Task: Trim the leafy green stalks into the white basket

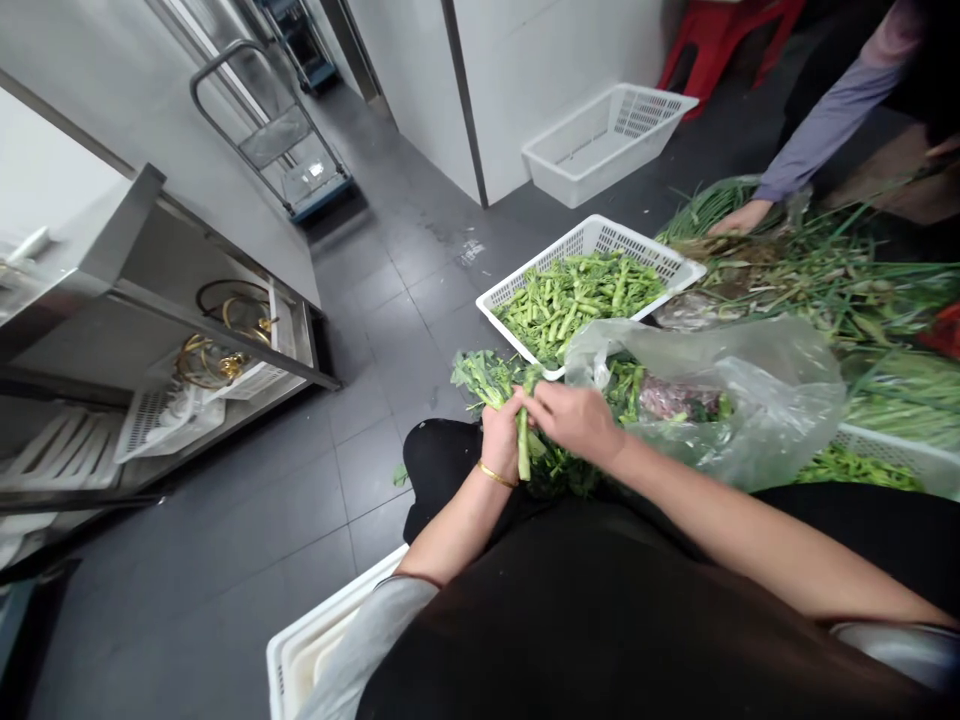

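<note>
My left hand [501, 432], with a gold bangle at the wrist, is closed around leafy green vegetable stalks [484, 376]. Their leaves stick out beyond the fingers, and a thick stem end points down past the palm. Fingers of my right hand [576, 420] are pinched on the same greens, touching the left fingertips. Just beyond both hands stands a white basket [517, 282] of cut green stems [585, 295]. Right of my hands lies an open clear plastic bag [765, 370] with greens and something purplish inside. More dark leaves show below my right hand.
A co-worker's hand [742, 216] rests on long green onions [817, 250] at the right. Behind stand a white basket [577, 180], a red stool [727, 45] and a trolley [277, 140]. A steel shelf [225, 330] lines the left. White container [300, 640] sits beside me.
</note>
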The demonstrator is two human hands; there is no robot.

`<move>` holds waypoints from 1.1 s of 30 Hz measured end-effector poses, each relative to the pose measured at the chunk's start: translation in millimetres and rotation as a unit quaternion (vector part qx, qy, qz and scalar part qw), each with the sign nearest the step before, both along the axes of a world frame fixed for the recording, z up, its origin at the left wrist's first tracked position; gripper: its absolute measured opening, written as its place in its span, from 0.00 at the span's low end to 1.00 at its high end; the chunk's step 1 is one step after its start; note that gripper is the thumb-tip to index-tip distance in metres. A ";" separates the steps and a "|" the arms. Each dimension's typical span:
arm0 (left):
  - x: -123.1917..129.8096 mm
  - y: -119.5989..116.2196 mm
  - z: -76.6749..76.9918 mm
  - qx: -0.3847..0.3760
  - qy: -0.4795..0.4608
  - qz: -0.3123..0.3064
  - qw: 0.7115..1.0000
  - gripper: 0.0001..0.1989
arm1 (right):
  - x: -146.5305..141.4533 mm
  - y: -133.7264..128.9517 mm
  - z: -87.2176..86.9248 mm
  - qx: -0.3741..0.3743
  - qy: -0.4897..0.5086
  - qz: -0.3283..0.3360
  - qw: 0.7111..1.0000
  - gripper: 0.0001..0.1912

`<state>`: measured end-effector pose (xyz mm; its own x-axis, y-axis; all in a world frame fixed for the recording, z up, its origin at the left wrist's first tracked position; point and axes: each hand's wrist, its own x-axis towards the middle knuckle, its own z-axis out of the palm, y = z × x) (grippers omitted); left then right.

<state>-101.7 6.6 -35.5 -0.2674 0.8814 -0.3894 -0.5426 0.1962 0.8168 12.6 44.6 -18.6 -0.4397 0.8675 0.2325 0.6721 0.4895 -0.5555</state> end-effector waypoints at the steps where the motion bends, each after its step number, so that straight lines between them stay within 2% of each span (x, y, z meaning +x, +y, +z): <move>1: -0.3 2.3 -2.2 -0.016 -0.009 0.020 1.000 0.15 | 0.2 -10.6 -2.7 0.043 -0.009 0.027 0.999 0.21; 4: -10.0 28.8 -0.8 -0.044 -0.010 0.027 0.999 0.14 | 10.3 -36.9 -15.0 0.088 -0.001 0.147 0.985 0.20; 5: -14.8 47.6 3.6 -0.046 -0.004 0.012 0.999 0.13 | 15.5 -41.5 -20.7 0.079 0.003 0.188 0.979 0.19; 7: -22.5 101.4 17.8 -0.038 0.012 -0.034 0.999 0.12 | 25.3 -44.3 -33.0 0.036 -0.010 0.243 0.969 0.19; 9: -23.7 168.6 35.6 -0.014 0.030 -0.098 0.995 0.10 | 32.4 -41.3 -43.5 -0.014 -0.055 0.261 0.964 0.18; 10: -21.2 201.2 44.1 -0.012 0.039 -0.105 0.994 0.10 | 35.0 -38.6 -47.0 -0.037 -0.082 0.266 0.960 0.17; 11: -17.0 229.2 51.5 -0.017 0.053 -0.086 0.995 0.10 | 37.4 -35.3 -49.0 -0.061 -0.107 0.273 0.954 0.16; 13: -6.8 262.3 60.3 -0.028 0.076 -0.063 0.995 0.10 | 42.8 -27.4 -49.0 -0.106 -0.137 0.279 0.945 0.12; 14: -2.3 264.7 61.0 -0.030 0.084 -0.068 0.994 0.09 | 46.2 -22.8 -47.5 -0.124 -0.141 0.270 0.944 0.11; 16: 3.4 242.1 54.4 -0.022 0.083 -0.122 0.989 0.10 | 54.4 -11.7 -43.8 -0.159 -0.121 0.218 0.955 0.17; 19: 6.9 166.6 32.6 0.002 0.050 -0.229 0.972 0.14 | 63.7 10.5 -40.1 -0.231 0.011 0.064 0.971 0.24; 21: 10.2 115.4 19.5 -0.003 0.037 -0.275 0.961 0.13 | 62.8 27.5 -39.5 -0.270 0.128 -0.017 0.954 0.24; 23: 12.8 78.6 12.1 -0.014 0.027 -0.292 0.956 0.12 | 55.8 41.8 -38.6 -0.289 0.220 -0.043 0.931 0.22; 25: 10.5 57.0 9.9 -0.021 0.007 -0.283 0.959 0.13 | 46.9 50.2 -35.8 -0.302 0.277 -0.044 0.911 0.18; 28: -1.9 38.7 10.4 -0.040 -0.021 -0.255 0.966 0.12 | 39.2 50.2 -28.0 -0.309 0.328 -0.062 0.890 0.19; 31: -13.3 22.9 7.0 -0.039 -0.031 -0.236 0.970 0.14 | 36.7 38.7 -21.4 -0.300 0.341 -0.069 0.889 0.20; 33: -16.2 14.0 2.2 -0.017 -0.046 -0.228 0.972 0.17 | 33.4 28.2 -19.6 -0.324 0.314 -0.049 0.891 0.21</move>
